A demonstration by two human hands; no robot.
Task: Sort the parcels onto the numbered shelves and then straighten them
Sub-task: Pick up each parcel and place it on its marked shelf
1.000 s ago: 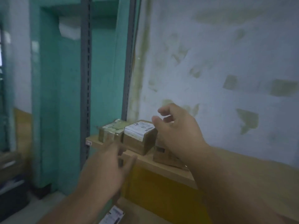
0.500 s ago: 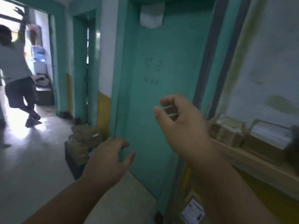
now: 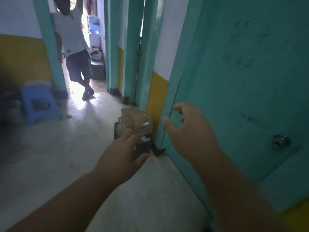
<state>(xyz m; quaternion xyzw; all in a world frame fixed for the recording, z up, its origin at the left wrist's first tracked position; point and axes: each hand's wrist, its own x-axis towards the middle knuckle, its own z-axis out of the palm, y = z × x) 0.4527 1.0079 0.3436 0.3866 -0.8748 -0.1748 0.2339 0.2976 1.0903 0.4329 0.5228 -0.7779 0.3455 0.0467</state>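
Fingers of the right hand (image 3: 189, 134) are spread moderately, loosely curved, thumb set apart from the forefinger; the hand holds nothing and touches nothing, raised in the air in front of the teal door (image 3: 242, 81). Left hand (image 3: 122, 156) is extended forward and lower, thumb out to the right, fingers reaching toward the parcels (image 3: 135, 121); the fingertips overlap the pile in this view, and whether they touch it cannot be told. No object is seen gripped in that hand.

Parcels: brown cardboard boxes stacked in a heap, some with white labels, sitting in a dark crate (image 3: 142, 149) on the pale floor (image 3: 50, 156). The heap rises above the crate's rim. The crate stands against the yellow-and-white wall section just beside the teal door frame. Motion blur obscures the count of boxes and any printing.

Door carries a round metal knob (image 3: 280, 141) at lower right and faint handwritten marks on its panel. A blue plastic stool (image 3: 39, 104) stands at far left, well apart from the crate. Another person (image 3: 75, 47) stands in the bright doorway beyond, legs crossed, one arm raised.
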